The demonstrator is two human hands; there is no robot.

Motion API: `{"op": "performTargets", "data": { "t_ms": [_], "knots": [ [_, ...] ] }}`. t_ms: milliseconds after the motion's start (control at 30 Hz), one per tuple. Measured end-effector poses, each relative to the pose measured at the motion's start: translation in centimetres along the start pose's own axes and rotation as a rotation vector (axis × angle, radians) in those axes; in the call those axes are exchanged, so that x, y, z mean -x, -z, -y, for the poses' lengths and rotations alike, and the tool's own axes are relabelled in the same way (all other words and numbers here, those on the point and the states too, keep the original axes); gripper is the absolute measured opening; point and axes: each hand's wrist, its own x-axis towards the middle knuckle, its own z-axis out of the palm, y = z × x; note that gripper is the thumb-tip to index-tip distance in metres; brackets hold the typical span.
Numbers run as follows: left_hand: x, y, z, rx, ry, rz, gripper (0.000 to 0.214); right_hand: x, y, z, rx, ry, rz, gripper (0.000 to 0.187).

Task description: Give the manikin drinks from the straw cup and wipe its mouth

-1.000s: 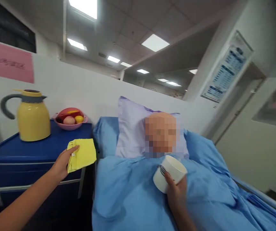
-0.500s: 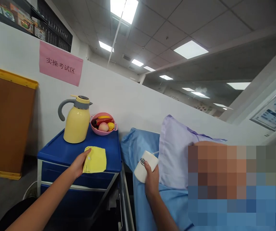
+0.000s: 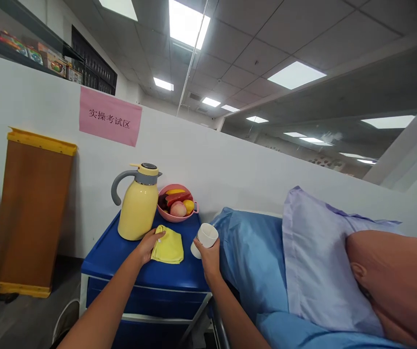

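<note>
My left hand [image 3: 151, 245] pinches the left edge of a folded yellow cloth [image 3: 169, 248], held at the top of a blue bedside cabinet [image 3: 121, 264]. Fingers and thumb of my right hand [image 3: 210, 254] wrap round a white cup [image 3: 207, 235], slightly tilted at the cabinet's right side. Whether the cup's base touches the top I cannot tell. Close behind my left hand stands a yellow thermos jug [image 3: 137, 208] with a grey handle. Beyond the cloth is a pink bowl [image 3: 174, 218] of fruit and vegetables.
On the right, a bed holds a blue pillow [image 3: 254, 252] and a lilac pillow [image 3: 313, 266], with a mannequin's head [image 3: 393, 266] on the latter. A metal bed rail [image 3: 220, 327] runs beside the cabinet. A white partition [image 3: 230, 165] stands behind; a brown panel [image 3: 34, 213] leans at left.
My right hand has carried the cup left, from over the bed to the cabinet. The cloth in my left hand is now lower, against or near the cabinet top. The view has shifted right.
</note>
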Motion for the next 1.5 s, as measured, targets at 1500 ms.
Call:
{"op": "performTargets", "data": {
  "t_ms": [1500],
  "knots": [
    [-0.5,0.3,1.6,-0.91,-0.609,-0.302,0.056,1.0,-0.7,-2.7,0.026,0.117,0.027,0.088]
  ]
}}
